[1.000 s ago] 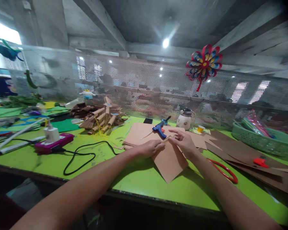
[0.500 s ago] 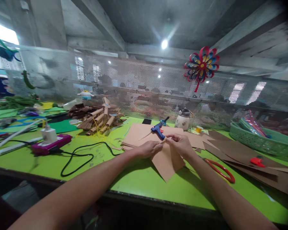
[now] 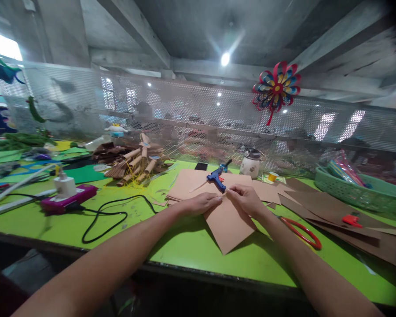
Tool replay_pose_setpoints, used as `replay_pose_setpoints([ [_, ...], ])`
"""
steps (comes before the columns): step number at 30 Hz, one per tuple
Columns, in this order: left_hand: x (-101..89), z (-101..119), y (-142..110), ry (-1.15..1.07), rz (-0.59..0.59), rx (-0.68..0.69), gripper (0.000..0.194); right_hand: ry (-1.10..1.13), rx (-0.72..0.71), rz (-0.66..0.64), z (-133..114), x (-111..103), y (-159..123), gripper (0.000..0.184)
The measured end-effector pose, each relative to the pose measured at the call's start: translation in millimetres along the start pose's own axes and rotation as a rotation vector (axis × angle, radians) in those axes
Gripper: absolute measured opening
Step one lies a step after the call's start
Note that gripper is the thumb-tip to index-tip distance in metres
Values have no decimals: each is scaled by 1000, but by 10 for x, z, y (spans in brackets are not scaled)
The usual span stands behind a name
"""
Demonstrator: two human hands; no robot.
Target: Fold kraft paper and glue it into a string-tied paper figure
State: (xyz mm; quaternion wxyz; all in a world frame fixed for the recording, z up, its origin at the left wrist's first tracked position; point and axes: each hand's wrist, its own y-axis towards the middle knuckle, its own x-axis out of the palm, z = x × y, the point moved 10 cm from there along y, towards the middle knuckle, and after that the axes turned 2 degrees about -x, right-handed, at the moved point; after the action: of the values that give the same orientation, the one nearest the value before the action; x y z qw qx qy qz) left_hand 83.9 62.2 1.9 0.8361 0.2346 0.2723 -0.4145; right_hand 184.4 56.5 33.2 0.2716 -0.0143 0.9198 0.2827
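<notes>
A light brown sheet of craft paper (image 3: 230, 226) hangs down toward the table's front, one corner pointing at me. My left hand (image 3: 207, 203) pinches its upper left edge between thumb and fingers. At the top corner, the fingertips of my right hand (image 3: 246, 199) are closed on the same sheet, close to the left thumb. Just beyond my hands a blue glue gun (image 3: 215, 178) with an orange trigger rests on a stack of similar brown paper (image 3: 181, 185).
Red-handled scissors (image 3: 302, 232) lie right of my right forearm, beside darker brown sheets (image 3: 320, 207) and a green basket (image 3: 363, 191). On the left are a purple power strip (image 3: 69, 198) with a black cable (image 3: 104, 213) and a bundle of rolled paper pieces (image 3: 138, 163). A jar (image 3: 250, 164) stands behind.
The paper has flattened out and turned slightly, its lower corner shifting a little left and toward me. Both hands keep their pinch on it.
</notes>
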Motion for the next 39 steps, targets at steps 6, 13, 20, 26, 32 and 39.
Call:
replay_pose_setpoints([
  [6,28,-11,-81,-24,-162,-98,43,-3,65,53,81,-120,-9,32],
  [13,86,42,-82,43,-176,-51,46,-91,14,83,59,-181,-5,30],
  [20,67,-79,-50,122,-101,-115,46,-125,12,79,55,-164,-5,29],
  [26,51,-163,-37,114,-55,-154,44,-44,41,89,199,-145,-6,32],
  [32,119,-208,-42,-25,-114,-191,44,113,133,83,353,-106,-17,33],
  [39,71,-162,-40,-70,-91,-164,45,324,220,64,441,-54,-39,29],
])
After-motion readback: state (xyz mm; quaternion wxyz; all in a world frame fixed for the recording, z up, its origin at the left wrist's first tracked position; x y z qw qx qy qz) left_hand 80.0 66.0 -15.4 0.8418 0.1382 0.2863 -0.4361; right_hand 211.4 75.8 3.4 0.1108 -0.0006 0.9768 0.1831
